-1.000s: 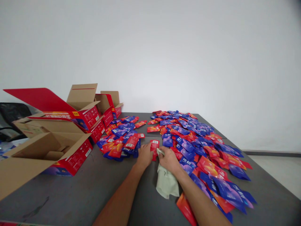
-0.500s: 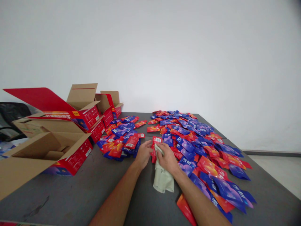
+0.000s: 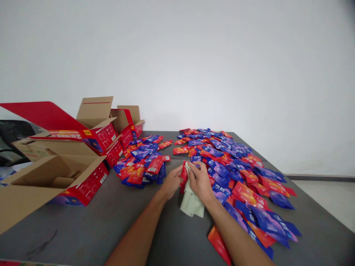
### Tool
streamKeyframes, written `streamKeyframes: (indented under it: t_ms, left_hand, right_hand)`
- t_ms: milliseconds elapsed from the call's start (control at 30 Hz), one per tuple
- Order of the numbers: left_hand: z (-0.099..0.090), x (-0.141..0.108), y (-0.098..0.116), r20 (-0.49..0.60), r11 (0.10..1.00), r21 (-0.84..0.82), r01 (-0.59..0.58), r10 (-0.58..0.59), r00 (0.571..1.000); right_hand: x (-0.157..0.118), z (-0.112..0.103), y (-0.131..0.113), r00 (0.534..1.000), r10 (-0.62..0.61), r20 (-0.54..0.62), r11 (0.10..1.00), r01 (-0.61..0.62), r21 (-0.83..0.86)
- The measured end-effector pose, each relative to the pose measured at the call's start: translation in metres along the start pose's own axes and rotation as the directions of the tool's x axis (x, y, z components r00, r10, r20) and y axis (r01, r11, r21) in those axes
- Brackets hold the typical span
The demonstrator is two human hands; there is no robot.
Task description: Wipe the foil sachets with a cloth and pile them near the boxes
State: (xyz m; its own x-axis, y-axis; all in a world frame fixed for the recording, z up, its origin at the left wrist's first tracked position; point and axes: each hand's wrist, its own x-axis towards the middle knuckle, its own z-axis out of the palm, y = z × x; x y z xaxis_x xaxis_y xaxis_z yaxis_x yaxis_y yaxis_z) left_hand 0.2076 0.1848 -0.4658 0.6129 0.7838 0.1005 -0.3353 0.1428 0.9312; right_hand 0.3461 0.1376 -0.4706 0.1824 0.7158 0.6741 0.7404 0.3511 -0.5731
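At the middle of the table, my left hand (image 3: pixel 171 183) pinches the left edge of a red packet (image 3: pixel 183 176). My right hand (image 3: pixel 200 181) is closed on a pale green cloth (image 3: pixel 192 202), whose upper end lies against the packet and whose lower part hangs toward me. To the right spreads a large heap of red and blue packets (image 3: pixel 219 168). A smaller pile of the same packets (image 3: pixel 144 164) lies left of my hands.
Open red cardboard boxes stand along the left side, the nearest box (image 3: pixel 90 184) with its flaps spread. Behind them is a dark chair (image 3: pixel 16 129). A white wall (image 3: pixel 177 66) rises past the far edge of the grey table (image 3: pixel 91 232).
The red packet has tilted and more of its face is covered by the cloth and my right hand. The cloth has lifted slightly, and the fingers of my right hand have moved up.
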Motion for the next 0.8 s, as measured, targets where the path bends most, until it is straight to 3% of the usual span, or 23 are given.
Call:
streamKeyframes:
  t_ms: [100, 200, 333, 533, 700, 800]
  left_hand:
    - [0.004, -0.002, 0.000, 0.077, 1.000, -0.007, 0.007, -0.007, 0.997]
    - [0.005, -0.004, 0.004, 0.075, 0.998, -0.036, 0.060, -0.058, 0.996]
    - [0.000, -0.006, 0.010, -0.017, 0.989, -0.127, 0.078, -0.080, 0.997]
    - [-0.005, 0.000, 0.010, -0.102, 0.974, -0.224, -0.017, -0.005, 0.995]
    - [-0.016, 0.008, 0.006, -0.315, 0.962, -0.236, -0.140, 0.061, 0.947]
    - [-0.022, 0.011, 0.004, -0.369, 0.962, -0.201, -0.187, 0.103, 0.924]
  right_hand:
    - [0.003, -0.006, 0.003, 0.998, -0.008, -0.055, 0.997, 0.003, -0.082]
    - [0.002, -0.007, 0.002, 0.999, -0.039, -0.012, 0.994, 0.037, -0.105]
    - [-0.003, -0.001, -0.002, 0.987, -0.100, 0.123, 0.993, 0.106, -0.043]
    - [-0.008, 0.004, -0.005, 0.971, -0.058, 0.231, 0.997, 0.067, -0.029]
    - [-0.011, 0.004, -0.010, 0.943, -0.069, 0.327, 0.997, 0.080, -0.019]
    - [-0.012, 0.005, -0.016, 0.925, -0.096, 0.366, 0.995, 0.101, 0.007]
